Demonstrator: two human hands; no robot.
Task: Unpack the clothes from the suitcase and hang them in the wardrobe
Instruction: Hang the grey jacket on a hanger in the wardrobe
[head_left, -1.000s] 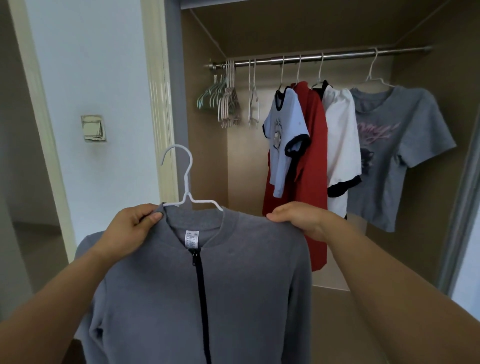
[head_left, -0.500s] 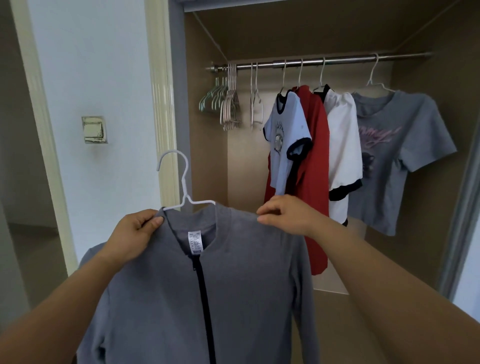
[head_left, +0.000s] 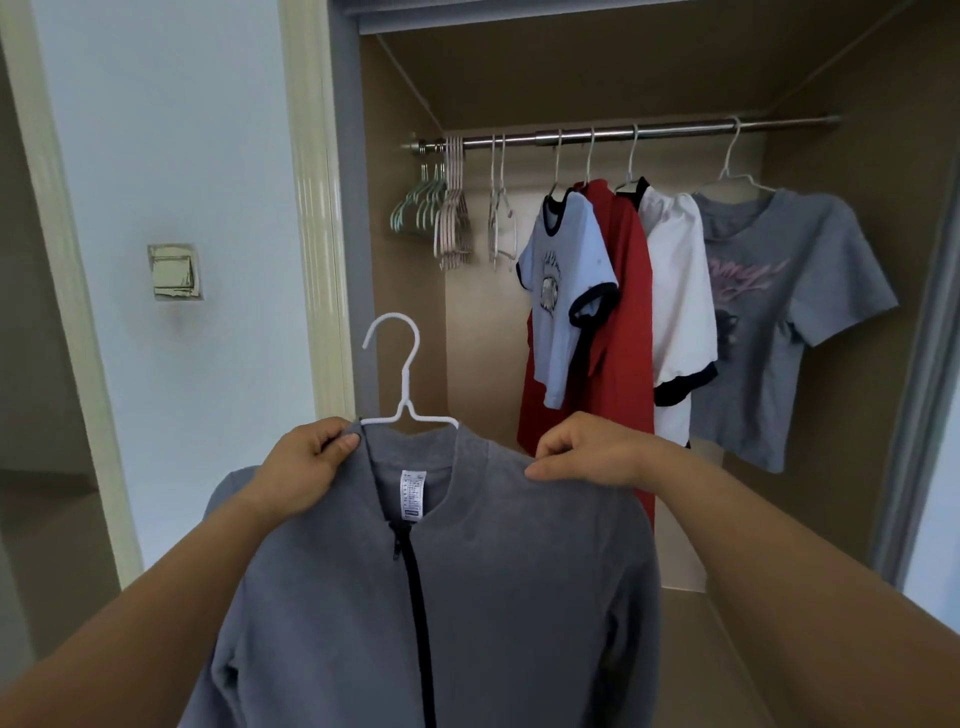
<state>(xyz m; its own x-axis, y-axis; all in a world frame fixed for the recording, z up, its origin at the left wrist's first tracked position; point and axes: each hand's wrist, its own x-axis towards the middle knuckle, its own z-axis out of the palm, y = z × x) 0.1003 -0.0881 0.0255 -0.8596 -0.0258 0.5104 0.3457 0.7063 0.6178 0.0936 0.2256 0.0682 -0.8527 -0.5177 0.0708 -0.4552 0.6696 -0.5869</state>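
Observation:
A grey zip-up jacket (head_left: 498, 582) with a black zipper hangs on a white hanger (head_left: 402, 384), held up in front of the open wardrobe. My left hand (head_left: 306, 467) grips its left shoulder by the collar. My right hand (head_left: 587, 452) pinches the right shoulder seam. The wardrobe's metal rail (head_left: 649, 132) runs above, with a light-blue tee (head_left: 566, 291), a red garment (head_left: 618, 332), a white tee (head_left: 675, 312) and a grey printed tee (head_left: 769, 322) hanging from it. The suitcase is out of view.
Several empty hangers (head_left: 452, 208) bunch at the rail's left end, with a gap between them and the hung shirts. A cream door frame (head_left: 317, 208) and a wall switch (head_left: 174, 273) stand to the left. The wardrobe's right edge (head_left: 930, 364) is near.
The jacket's hanger hook has straightened and shifted slightly right. My right hand slid inward along the shoulder toward the collar. The view has dropped a little, so the rail sits lower.

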